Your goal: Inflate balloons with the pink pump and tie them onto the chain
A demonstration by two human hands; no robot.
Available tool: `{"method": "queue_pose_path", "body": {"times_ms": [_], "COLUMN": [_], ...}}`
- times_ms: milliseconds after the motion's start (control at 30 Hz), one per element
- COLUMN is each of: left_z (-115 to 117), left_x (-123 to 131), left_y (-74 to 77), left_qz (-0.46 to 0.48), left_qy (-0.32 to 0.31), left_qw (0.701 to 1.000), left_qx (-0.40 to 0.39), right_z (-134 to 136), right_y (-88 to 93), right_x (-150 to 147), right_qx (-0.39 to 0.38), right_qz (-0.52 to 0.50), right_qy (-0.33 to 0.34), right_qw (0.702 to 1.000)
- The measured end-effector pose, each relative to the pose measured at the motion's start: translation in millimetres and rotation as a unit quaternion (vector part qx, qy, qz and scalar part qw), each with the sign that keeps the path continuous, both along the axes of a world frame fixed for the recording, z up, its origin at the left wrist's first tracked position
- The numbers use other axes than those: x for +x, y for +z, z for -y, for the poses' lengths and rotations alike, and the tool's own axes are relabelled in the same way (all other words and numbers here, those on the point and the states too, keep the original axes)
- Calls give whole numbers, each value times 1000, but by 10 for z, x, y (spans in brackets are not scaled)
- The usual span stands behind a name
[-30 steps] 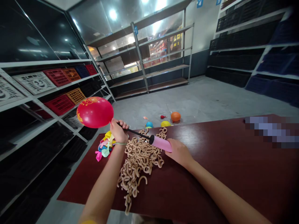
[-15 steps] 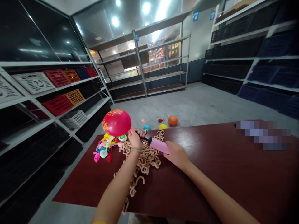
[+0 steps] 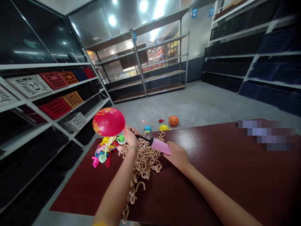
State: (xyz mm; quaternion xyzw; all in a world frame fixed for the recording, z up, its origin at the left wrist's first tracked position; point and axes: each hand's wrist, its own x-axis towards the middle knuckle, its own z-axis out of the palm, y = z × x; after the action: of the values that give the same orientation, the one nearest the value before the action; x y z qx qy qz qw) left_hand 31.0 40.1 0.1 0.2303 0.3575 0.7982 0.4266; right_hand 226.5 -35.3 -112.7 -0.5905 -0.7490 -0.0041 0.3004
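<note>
My left hand [image 3: 130, 137] is closed round the neck of a red balloon [image 3: 108, 121] with gold print, holding it on the black nozzle of a hand pump. The balloon floats up and to the left of that hand. My right hand [image 3: 176, 154] grips the pink barrel of the pump [image 3: 160, 145]. Both hands are over a tangle of tan plastic chain links [image 3: 140, 164] on a dark red table [image 3: 211, 175]. A heap of flat coloured balloons [image 3: 105, 150] lies just left of my left hand.
Small inflated balloons, orange [image 3: 173, 120], yellow [image 3: 164, 127] and blue [image 3: 148, 128], lie on the grey floor beyond the table. Metal shelving with red, orange and white crates [image 3: 55, 94] lines the left. More shelves stand at the back and right. A blurred patch [image 3: 265, 134] covers the table's right end.
The pump rod went in, then came partly out again. The red balloon looks smaller than one second ago and has shifted left since half a second ago. My view moved too.
</note>
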Motion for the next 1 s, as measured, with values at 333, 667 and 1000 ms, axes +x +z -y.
{"method": "queue_pose_path", "body": {"times_ms": [333,667,1000], "left_z": [157,9,146], "left_x": [324,-596,528], "left_y": [-261,348,-324], "left_qz": [-21,-33,8], "left_qy": [-55,25,-59], "left_qw": [998,999,998], "left_qx": [5,29,1], "right_z": [73,34,14], "right_y": [51,12,30], "right_x": [46,-26,68], "right_qx": [-7,-4,-5], "right_qz": [-12,0,-27], "right_qy": [8,33,-19], "right_qw": [1000,999,999]}}
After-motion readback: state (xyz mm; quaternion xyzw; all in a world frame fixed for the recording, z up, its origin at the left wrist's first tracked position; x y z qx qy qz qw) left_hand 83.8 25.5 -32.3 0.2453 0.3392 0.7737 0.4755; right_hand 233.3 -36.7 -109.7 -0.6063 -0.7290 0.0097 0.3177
